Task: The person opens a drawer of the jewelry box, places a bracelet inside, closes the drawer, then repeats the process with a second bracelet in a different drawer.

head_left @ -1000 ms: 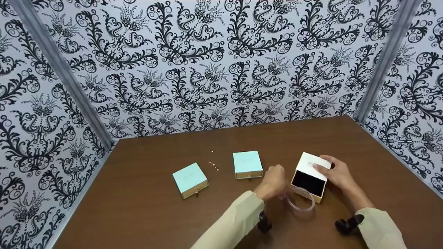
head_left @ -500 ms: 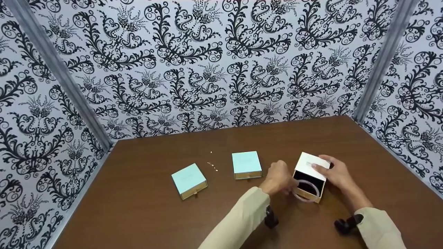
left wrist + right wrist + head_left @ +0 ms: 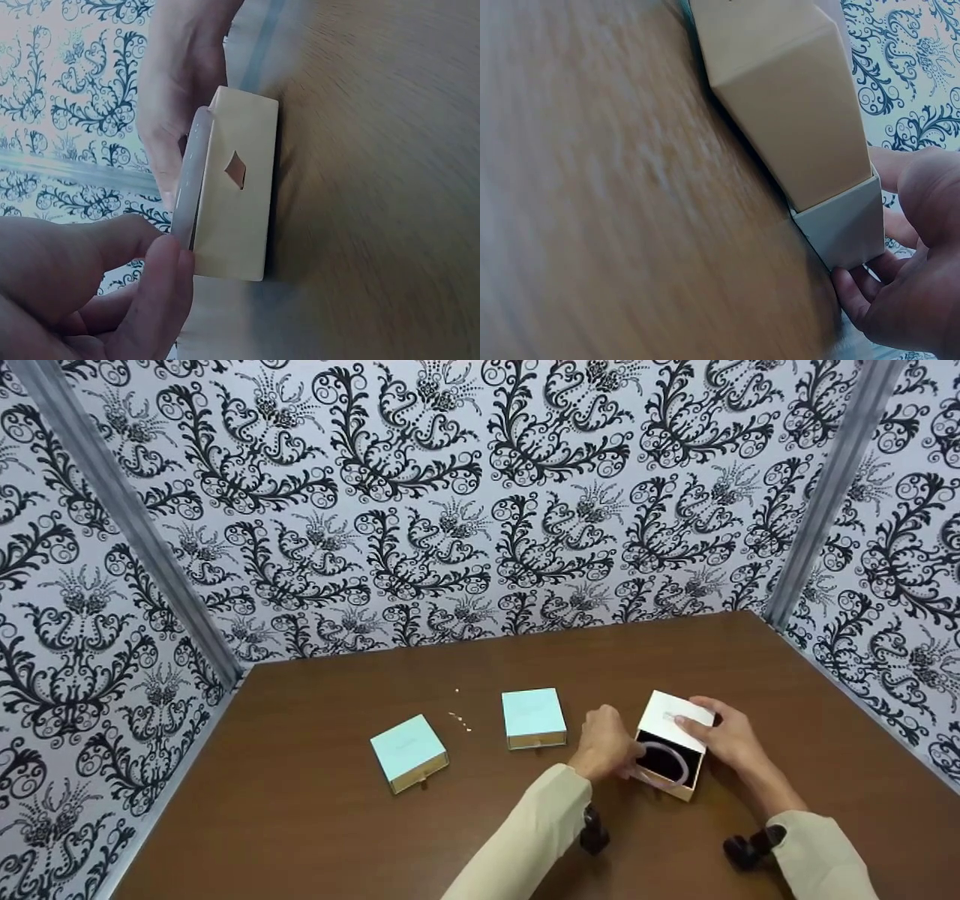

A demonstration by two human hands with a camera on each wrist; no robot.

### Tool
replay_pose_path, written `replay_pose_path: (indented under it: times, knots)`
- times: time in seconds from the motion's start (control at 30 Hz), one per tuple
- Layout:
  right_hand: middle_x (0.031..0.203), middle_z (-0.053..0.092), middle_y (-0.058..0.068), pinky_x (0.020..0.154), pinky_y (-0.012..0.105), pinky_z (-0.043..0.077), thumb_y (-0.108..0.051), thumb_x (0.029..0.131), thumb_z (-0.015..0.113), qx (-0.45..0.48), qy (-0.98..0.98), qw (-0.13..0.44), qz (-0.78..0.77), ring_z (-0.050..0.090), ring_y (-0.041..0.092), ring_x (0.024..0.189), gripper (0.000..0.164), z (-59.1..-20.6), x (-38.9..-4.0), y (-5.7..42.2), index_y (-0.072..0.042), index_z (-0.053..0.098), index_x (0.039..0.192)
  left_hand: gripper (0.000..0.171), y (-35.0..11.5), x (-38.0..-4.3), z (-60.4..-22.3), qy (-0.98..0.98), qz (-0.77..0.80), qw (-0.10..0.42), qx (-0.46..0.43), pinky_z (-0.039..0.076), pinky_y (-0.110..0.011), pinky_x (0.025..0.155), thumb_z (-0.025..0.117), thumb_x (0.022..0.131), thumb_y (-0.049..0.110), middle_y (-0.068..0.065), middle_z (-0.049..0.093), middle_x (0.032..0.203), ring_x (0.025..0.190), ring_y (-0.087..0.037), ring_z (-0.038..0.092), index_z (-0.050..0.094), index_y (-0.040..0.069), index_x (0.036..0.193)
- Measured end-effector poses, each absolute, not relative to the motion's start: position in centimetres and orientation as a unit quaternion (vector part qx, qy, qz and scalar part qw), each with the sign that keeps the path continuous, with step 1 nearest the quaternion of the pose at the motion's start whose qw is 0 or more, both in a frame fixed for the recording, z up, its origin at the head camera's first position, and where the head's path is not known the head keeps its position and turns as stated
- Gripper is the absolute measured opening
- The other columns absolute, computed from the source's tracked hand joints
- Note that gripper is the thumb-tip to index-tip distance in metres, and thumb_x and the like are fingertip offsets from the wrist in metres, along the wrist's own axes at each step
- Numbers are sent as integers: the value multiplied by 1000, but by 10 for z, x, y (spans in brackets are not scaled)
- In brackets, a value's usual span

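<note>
My left hand (image 3: 604, 744) pinches the edge of a pale, milky bangle (image 3: 685, 769). The bangle lies at a slant over the half-pulled-out drawer of a white gift box (image 3: 660, 711), above its black lining. In the left wrist view the bangle (image 3: 193, 169) leans along the top edge of the cream drawer front (image 3: 238, 187), which has a diamond-shaped cutout. My right hand (image 3: 733, 735) holds the white sleeve of that box, thumb on top. From the right wrist, fingers of the right hand (image 3: 922, 262) curl against the sleeve's end (image 3: 847, 225).
Two mint-green drawer boxes stand to the left, one (image 3: 534, 712) near my left hand and another (image 3: 409, 746) farther off. Several tiny pale bits (image 3: 460, 720) lie between them on the brown table (image 3: 315, 810). A patterned wall (image 3: 480, 510) rises behind.
My left hand has moved right and slightly up, bringing the bangle from in front of the white box to over its drawer. The right hand stays on the sleeve.
</note>
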State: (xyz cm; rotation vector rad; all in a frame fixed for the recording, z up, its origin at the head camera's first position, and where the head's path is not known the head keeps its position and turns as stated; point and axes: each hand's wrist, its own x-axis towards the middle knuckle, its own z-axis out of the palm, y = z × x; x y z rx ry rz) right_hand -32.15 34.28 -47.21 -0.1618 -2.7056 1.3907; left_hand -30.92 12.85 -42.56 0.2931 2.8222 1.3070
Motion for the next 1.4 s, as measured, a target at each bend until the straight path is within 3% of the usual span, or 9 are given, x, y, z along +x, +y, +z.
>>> replay_pose_path:
  times: [0.13, 0.33, 0.53, 0.63, 0.83, 0.93, 1.17, 1.23, 1.4]
  knots:
    - [145, 44, 36, 91, 28, 40, -38, 94, 69, -53, -887, 53, 456, 47, 38, 121, 70, -473, -321, 343, 6, 46, 144, 26, 132, -309, -427, 899, 429, 9, 90, 49, -19, 43, 84, 73, 1, -9, 65, 50, 40, -17, 63, 63, 3, 57]
    - [139, 49, 35, 79, 16, 40, -36, 94, 69, -51, -885, 60, 459, 51, 33, 112, 69, -474, -322, 342, 6, 46, 143, 30, 138, -309, -428, 893, 444, 18, 78, 39, -20, 31, 80, 77, 0, -4, 55, 41, 26, -10, 48, 60, 4, 56]
    - [139, 50, 36, 79, 15, 40, -36, 94, 70, -48, -886, 65, 456, 52, 34, 112, 67, -474, -321, 342, 7, 48, 141, 25, 142, -306, -427, 899, 432, 1, 75, 40, -22, 45, 80, 79, 2, 2, 51, 54, 46, -9, 46, 61, 5, 62]
    - [146, 44, 36, 88, 22, 41, -38, 95, 68, -44, -888, 54, 454, 48, 38, 122, 70, -473, -322, 342, 6, 45, 144, 22, 144, -305, -427, 901, 426, -6, 83, 41, -22, 48, 81, 80, 3, 0, 56, 57, 50, -8, 48, 64, 5, 66]
    - [153, 32, 37, 104, 48, 38, -42, 96, 66, -44, -889, 34, 454, 39, 44, 132, 75, -471, -322, 343, 6, 40, 147, 15, 150, -309, -431, 912, 399, -37, 88, 44, -22, 52, 84, 79, 9, -1, 67, 67, 56, -6, 53, 71, 5, 73]
    - [153, 31, 38, 104, 48, 37, -41, 96, 66, -48, -889, 33, 454, 40, 44, 131, 74, -471, -321, 343, 6, 41, 147, 15, 153, -311, -434, 922, 375, -53, 83, 48, -23, 56, 85, 78, 12, -1, 70, 71, 61, -7, 58, 72, 6, 74]
    - [152, 36, 35, 89, 30, 39, -43, 95, 67, -54, -889, 33, 453, 47, 38, 119, 74, -471, -322, 343, 4, 43, 146, 18, 158, -313, -442, 949, 288, -97, 79, 54, -30, 62, 86, 78, 25, 1, 74, 76, 72, -13, 70, 73, 12, 75]
    - [152, 36, 35, 92, 33, 40, -43, 95, 67, -54, -888, 32, 455, 46, 39, 121, 74, -472, -322, 343, 4, 43, 146, 18, 158, -314, -445, 952, 278, -103, 80, 53, -30, 60, 86, 78, 25, 1, 74, 76, 71, -13, 70, 72, 13, 74]
    - [155, 29, 37, 109, 51, 35, -43, 95, 67, -48, -883, 29, 466, 35, 47, 138, 76, -472, -321, 343, 5, 40, 148, 17, 158, -315, -447, 952, 272, -112, 87, 53, -30, 60, 84, 79, 23, 1, 73, 74, 69, -12, 68, 72, 13, 72]
